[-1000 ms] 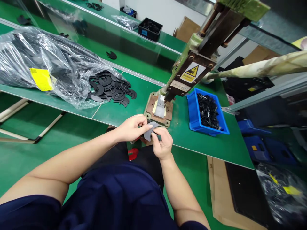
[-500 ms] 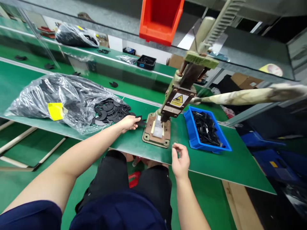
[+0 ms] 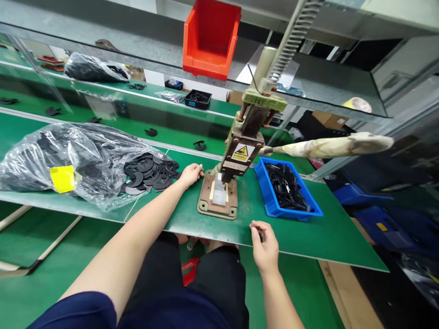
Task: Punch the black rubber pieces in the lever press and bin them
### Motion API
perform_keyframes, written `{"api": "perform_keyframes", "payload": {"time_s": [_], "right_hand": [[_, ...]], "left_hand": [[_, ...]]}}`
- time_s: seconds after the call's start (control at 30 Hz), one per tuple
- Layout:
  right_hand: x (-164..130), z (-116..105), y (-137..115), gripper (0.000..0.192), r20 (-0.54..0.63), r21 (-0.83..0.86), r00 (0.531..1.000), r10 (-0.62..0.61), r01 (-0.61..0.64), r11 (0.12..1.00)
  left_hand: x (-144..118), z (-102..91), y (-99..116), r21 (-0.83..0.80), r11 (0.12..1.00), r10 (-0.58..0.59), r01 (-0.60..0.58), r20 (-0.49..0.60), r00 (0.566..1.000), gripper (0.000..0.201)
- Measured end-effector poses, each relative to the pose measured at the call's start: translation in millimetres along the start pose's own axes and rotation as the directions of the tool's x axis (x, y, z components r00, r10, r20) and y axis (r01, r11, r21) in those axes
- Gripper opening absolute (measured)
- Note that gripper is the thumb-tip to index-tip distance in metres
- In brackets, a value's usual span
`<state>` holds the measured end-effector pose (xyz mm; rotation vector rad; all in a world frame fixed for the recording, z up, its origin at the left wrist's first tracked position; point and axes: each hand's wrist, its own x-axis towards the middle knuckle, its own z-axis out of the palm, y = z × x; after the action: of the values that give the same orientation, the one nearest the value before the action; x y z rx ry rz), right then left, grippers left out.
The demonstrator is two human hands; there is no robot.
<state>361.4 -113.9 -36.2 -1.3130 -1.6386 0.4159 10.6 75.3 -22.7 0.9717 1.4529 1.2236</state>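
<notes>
My left hand (image 3: pixel 190 174) lies on the green counter (image 3: pixel 308 237), between the pile of black crescent pieces (image 3: pixel 149 172) on its left and the base plate of the hand press (image 3: pixel 218 201) on its right; its fingers are curled and point toward the press, and I cannot tell whether that grip holds a piece, since the fingertips hide what is beneath them. My right hand (image 3: pixel 265 244) hovers at the near edge of the counter, fingers loosely bent and thumb apart, with an empty grip. The pale insert (image 3: pixel 219 195) sits on the base plate under the press head (image 3: pixel 242 153), and the long wrapped lever (image 3: pixel 329 145) juts out to the right, above the blue bin (image 3: pixel 288 189) of small black parts. The main hazard, as I judge it, is a pinch: my left fingertips lie just beside the ram, and a pull on the lever while they remain there would trap them. A second risk is a piece seated askew on the insert, which would be struck off-centre. The clear bag (image 3: pixel 68 160) gapes toward the pile, so a careless sweep of my forearm could push pieces off the near edge to the floor.
</notes>
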Motion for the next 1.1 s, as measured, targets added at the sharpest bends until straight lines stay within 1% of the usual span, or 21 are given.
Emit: {"api": "perform_keyframes", "payload": {"time_s": [0.07,0.13,0.17,0.23,0.37,0.43,0.53,0.63,0.7,0.77,0.87,0.97,1.03,1.1], "right_hand": [[10.6,-5.7,-1.6,0.020,-0.005,-0.015,1.000,-0.017,0.017,1.000],[25.8,-11.3,-5.8,0.020,-0.015,-0.035,0.999,-0.044,0.044,0.998],[34.3,-14.5,-8.2,0.021,-0.022,-0.046,0.998,-0.061,0.060,0.997],[50.8,-22.4,-12.4,0.022,-0.038,-0.071,0.995,-0.093,0.090,0.993],[76.4,-42.8,-13.7,0.023,-0.059,-0.124,0.988,-0.145,0.137,0.983],[85.9,-53.3,-9.6,0.023,-0.070,-0.166,0.986,-0.152,0.139,0.976],[99.6,-67.8,2.0,0.024,-0.066,-0.263,0.990,-0.127,0.105,0.959],[118.0,-82.3,20.7,0.024,-0.010,-0.391,0.999,-0.050,0.042,0.920],[133.8,-92.5,35.6,0.023,0.025,-0.484,0.999,0.033,-0.017,0.875],[151.1,-101.3,49.3,0.024,0.066,-0.567,0.989,0.129,-0.070,0.821],[177.3,-107.7,63.9,0.030,0.157,-0.651,0.952,0.261,-0.099,0.753],[201.6,-105.0,72.9,0.042,0.251,-0.696,0.898,0.361,-0.091,0.712],[216.0,-99.6,77.4,0.044,0.276,-0.723,0.866,0.418,-0.100,0.684],[228.2,-92.7,80.8,0.044,0.273,-0.750,0.841,0.468,-0.119,0.651]], "left_hand": [[-14.8,-4.2,-12.2,0.123,0.981,0.150,-0.152,0.027,0.988,0.032],[-26.1,-8.2,-18.4,0.274,0.912,0.297,-0.306,0.074,0.952,0.037],[-30.3,-9.5,-19.6,0.335,0.874,0.341,-0.353,0.094,0.935,0.040],[-36.1,-10.2,-19.3,0.403,0.832,0.369,-0.380,0.110,0.923,0.043],[-39.7,-7.5,-13.7,0.450,0.802,0.379,-0.393,0.126,0.917,0.044],[-39.2,-6.5,-12.7,0.457,0.795,0.378,-0.398,0.140,0.915,0.044],[-37.6,-7.2,-17.1,0.467,0.783,0.386,-0.411,0.155,0.910,0.046],[-33.8,-9.8,-25.3,0.488,0.760,0.420,-0.428,0.134,0.898,0.048],[-31.2,-11.6,-29.2,0.501,0.748,0.424,-0.436,0.145,0.894,0.049],[-31.4,-13.1,-30.8,0.490,0.753,0.418,-0.439,0.160,0.894,0.047],[-36.9,-14.5,-30.2,0.493,0.756,0.414,-0.430,0.149,0.898,0.045],[-41.8,-15.1,-29.1,0.520,0.752,0.403,-0.404,0.121,0.907,0.046],[-42.9,-15.4,-28.9,0.537,0.746,0.399,-0.395,0.115,0.910,0.045],[-43.0,-15.6,-28.9,0.552,0.731,0.409,-0.402,0.117,0.905,0.045]]}}
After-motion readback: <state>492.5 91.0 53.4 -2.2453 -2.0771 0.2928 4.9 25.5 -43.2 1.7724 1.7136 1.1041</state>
